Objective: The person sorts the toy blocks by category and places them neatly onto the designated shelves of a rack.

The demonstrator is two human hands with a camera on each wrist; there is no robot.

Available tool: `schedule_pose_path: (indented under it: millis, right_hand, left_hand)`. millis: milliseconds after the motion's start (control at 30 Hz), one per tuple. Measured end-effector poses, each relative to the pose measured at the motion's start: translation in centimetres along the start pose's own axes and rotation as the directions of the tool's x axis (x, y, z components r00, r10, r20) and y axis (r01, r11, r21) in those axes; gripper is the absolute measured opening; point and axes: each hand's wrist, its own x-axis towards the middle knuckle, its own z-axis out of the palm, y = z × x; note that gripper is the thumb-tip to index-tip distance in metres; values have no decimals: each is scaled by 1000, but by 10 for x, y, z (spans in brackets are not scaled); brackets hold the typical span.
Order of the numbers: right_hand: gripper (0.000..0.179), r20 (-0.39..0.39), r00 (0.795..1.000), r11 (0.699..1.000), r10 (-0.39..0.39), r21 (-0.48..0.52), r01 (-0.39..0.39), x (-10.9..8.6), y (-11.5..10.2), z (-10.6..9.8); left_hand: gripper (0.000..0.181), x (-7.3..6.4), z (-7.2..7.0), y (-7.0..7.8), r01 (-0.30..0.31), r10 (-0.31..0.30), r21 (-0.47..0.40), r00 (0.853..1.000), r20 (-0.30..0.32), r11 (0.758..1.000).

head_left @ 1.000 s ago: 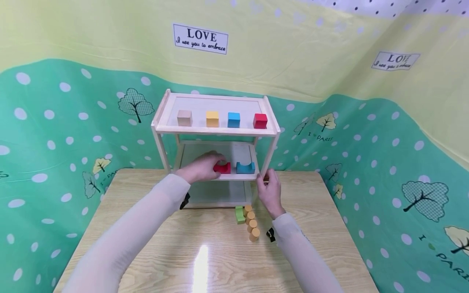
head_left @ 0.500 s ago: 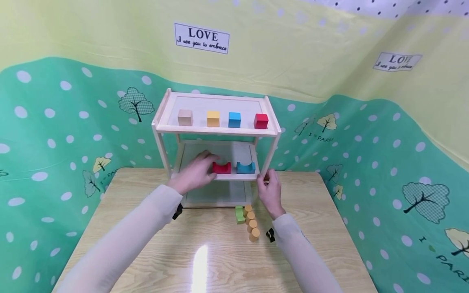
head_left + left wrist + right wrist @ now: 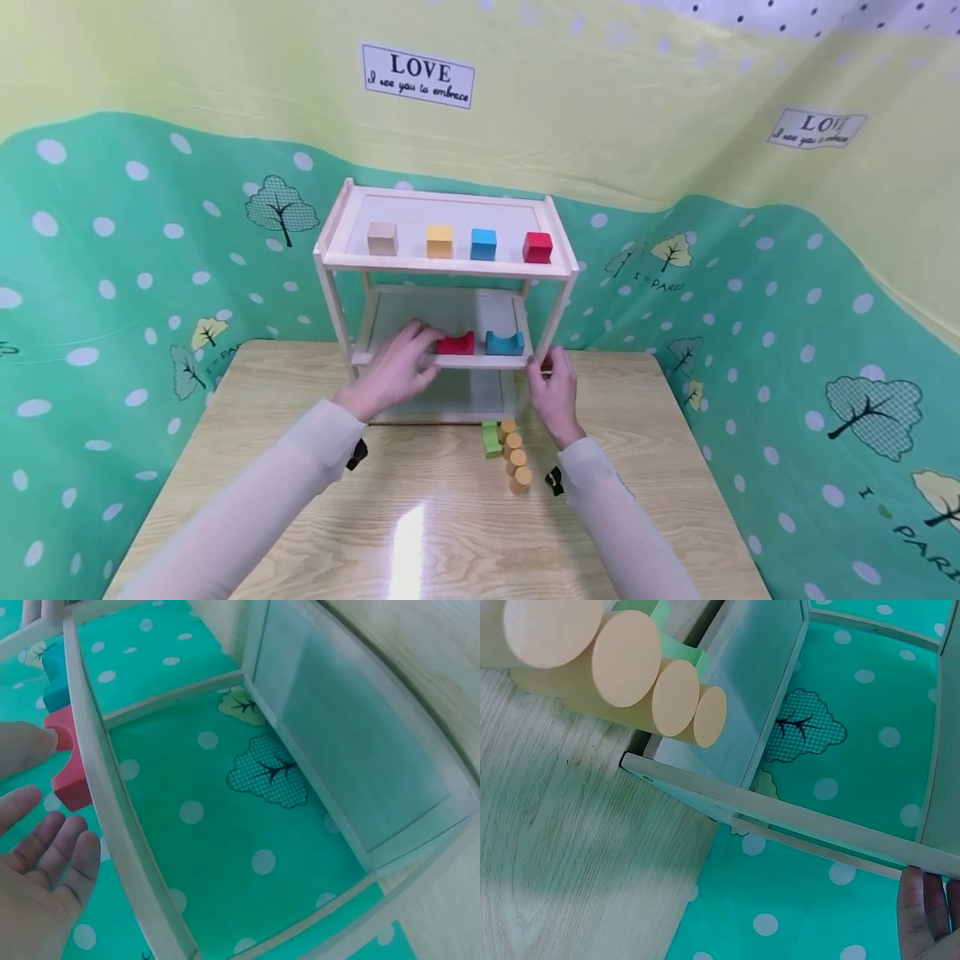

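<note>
A three-tier wooden shelf rack (image 3: pixel 438 267) stands on the table. On its middle tier sit a red block with a curved notch (image 3: pixel 457 344) and a similar blue block (image 3: pixel 505 344), side by side. My left hand (image 3: pixel 393 367) is at the left of the red block, fingers spread. In the left wrist view, the thumb (image 3: pixel 30 742) overlaps the red block's notch (image 3: pixel 69 761), while the other fingers (image 3: pixel 56 847) stay apart from it. My right hand (image 3: pixel 553 392) grips the rack's right front post at middle-tier height; in the right wrist view its fingertips (image 3: pixel 913 896) meet the post (image 3: pixel 795 814).
Four cubes line the top tier: beige (image 3: pixel 382 239), yellow (image 3: pixel 439 242), blue (image 3: pixel 483 245) and red (image 3: pixel 537 247). Before the rack, several wooden cylinders (image 3: pixel 517 461) stand in a row beside a notched green block (image 3: pixel 491 440). Patterned cloth (image 3: pixel 720 333) surrounds the table (image 3: pixel 315 517).
My left hand has let go of the red block and drawn back to the left, its fingers opening. The red block remains on the middle tier. The right hand keeps its place on the post.
</note>
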Motion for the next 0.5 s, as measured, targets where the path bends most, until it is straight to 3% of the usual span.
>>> schedule_pose_path:
  millis: [167,367,500]
  right_hand:
    - [7,15,1000,1000,-14,10,14,0,-1,1]
    - [7,10,1000,1000,8,0,-8,0,-2,-1]
    - [8,15,1000,1000,12,0,-12,-1,-2,-3]
  left_hand:
    - [42,-14,4,3,11,-12,-54,1000,-23,998]
    - [35,-25,13,11,-52,50,-84,998,-24,995]
    - [36,-33,23,16,-67,68,-75,998,10,995]
